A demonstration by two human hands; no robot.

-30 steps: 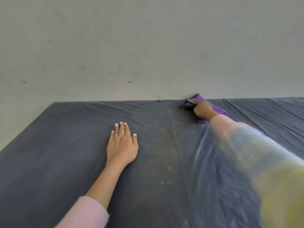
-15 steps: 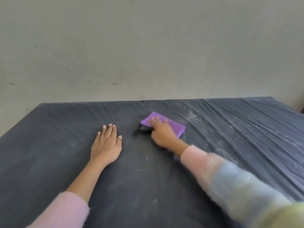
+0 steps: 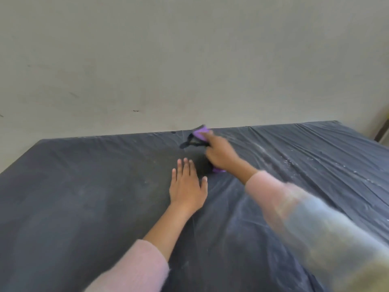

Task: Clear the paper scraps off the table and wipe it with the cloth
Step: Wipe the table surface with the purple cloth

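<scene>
- The left hand [image 3: 187, 186] lies palm down on the tabletop [image 3: 84, 186], near the middle of it; its grip is apart, the fingers straight and close together, the thumb out to the side, holding nothing
- The right hand [image 3: 221, 155] reaches further out, just beyond and to the right of the left hand, and rests on top of the purple cloth [image 3: 201, 131]
- Its grip looks apart: the fingers seem stretched forward over the cloth and pressing it down rather than curled round it, though motion blur softens the outline
- The cloth lies on the tabletop close to the far edge, by the wall [image 3: 189, 60]; one purple end shows past the fingertips, and a small purple corner shows under the wrist
- A black shape [image 3: 190, 142] lies against the left side of the cloth; whether it is part of the cloth or a shadow cannot be told
- The tabletop is covered with a dark grey, wrinkled sheet; a seam runs from the far edge toward the camera between the hands
- White specks and dusty smears [image 3: 289, 162] lie on the sheet to the right of the right hand; what they are is too small to tell
- The left sleeve [image 3: 134, 268] is pink; the right sleeve [image 3: 305, 220] runs from pink at the cuff into pale blue and yellow, and is heavily blurred
- The wall is plain and pale, with a small dark mark [image 3: 135, 111] above the far edge
</scene>
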